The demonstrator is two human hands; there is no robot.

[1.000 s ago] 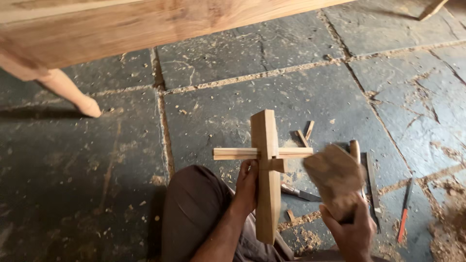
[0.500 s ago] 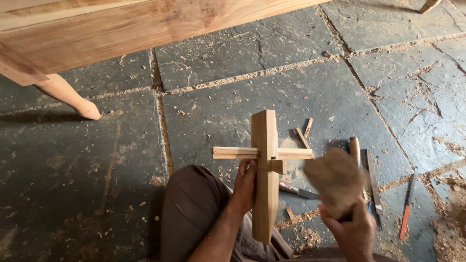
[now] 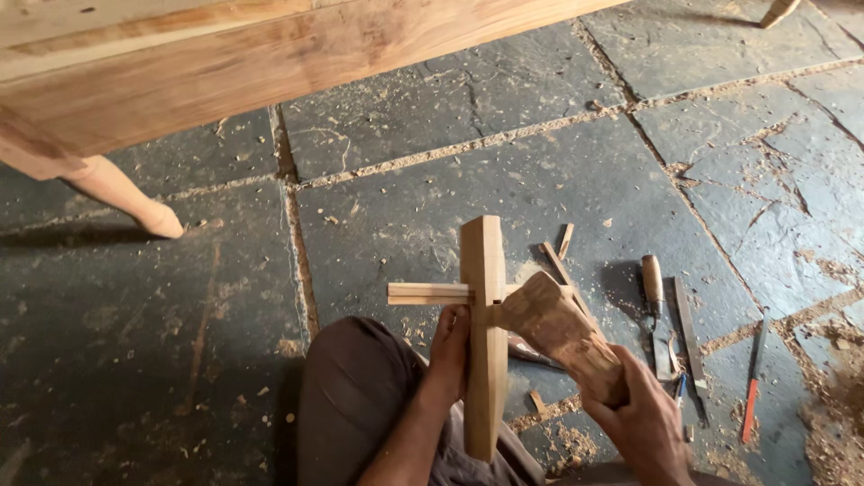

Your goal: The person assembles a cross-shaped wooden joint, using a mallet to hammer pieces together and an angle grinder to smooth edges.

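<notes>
Mallet (image 3: 560, 335) head against the right-hand stub of the thin slat (image 3: 430, 292): that contact is the relation that matters. The right hand (image 3: 641, 423) is clenched around the lower end of the rough wooden mallet, whose long axis climbs up and to the left from that grip, so the blunt head lies well above and left of the knuckles, touching or just short of the slat end where it comes out of the upright block (image 3: 484, 333); which of the two I cannot tell.

The left hand (image 3: 450, 346) grasps the block from its left side, fingers wrapped on the edge just below the slat. From that grip the block's long axis runs straight away from the person and back toward the lap, and the slat crosses it at right angles, sticking out mostly to the left, away from the mallet. The left hand is the nearer one to the joint; the right reaches it only through the length of the mallet.

Block and slat stand over the dark stone floor (image 3: 558, 180), beside the person's knee (image 3: 355, 396). To the right of the right hand, apart from it, lie a chisel (image 3: 655, 306) with a wooden handle, a flat file (image 3: 688, 337) and a red pencil (image 3: 752, 391). Loose wood slivers (image 3: 558, 252) rest just beyond the mallet head. A table leg (image 3: 126, 198) stands far off to the left.
</notes>
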